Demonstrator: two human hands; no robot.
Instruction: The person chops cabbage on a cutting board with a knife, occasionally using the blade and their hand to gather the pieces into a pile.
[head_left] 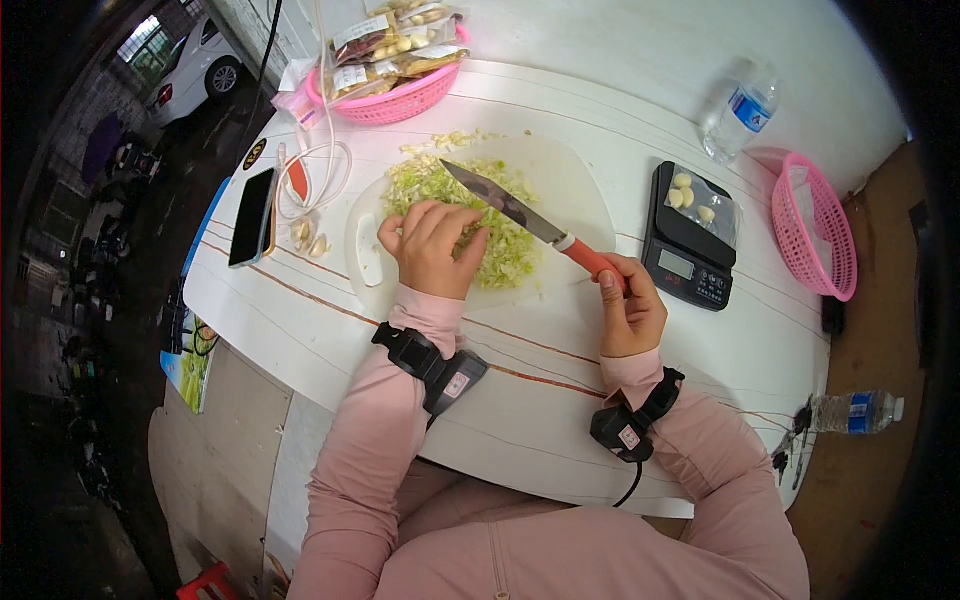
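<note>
My right hand [633,310] is closed around the orange handle of a kitchen knife [510,207]. The blade points up and to the left, over the right side of a heap of chopped pale-green vegetable [510,252]. Over the heap's near left part rests my left hand [432,240], fingers bent and thumb apart, with no object seen in its grasp. The fingertips are partly hidden among the pieces. Underneath lies a whitish cutting board [580,190] with a handle slot at its left end. Small pale chopped bits [455,140] lie along the far edge of the heap.
Garlic cloves [312,240], a phone [252,218] and a white cable [335,185] lie left. Behind stands a pink basket [410,100] of packets. To the right are a black scale [690,240] with bagged cloves, a water bottle [742,112] and another pink basket [815,228].
</note>
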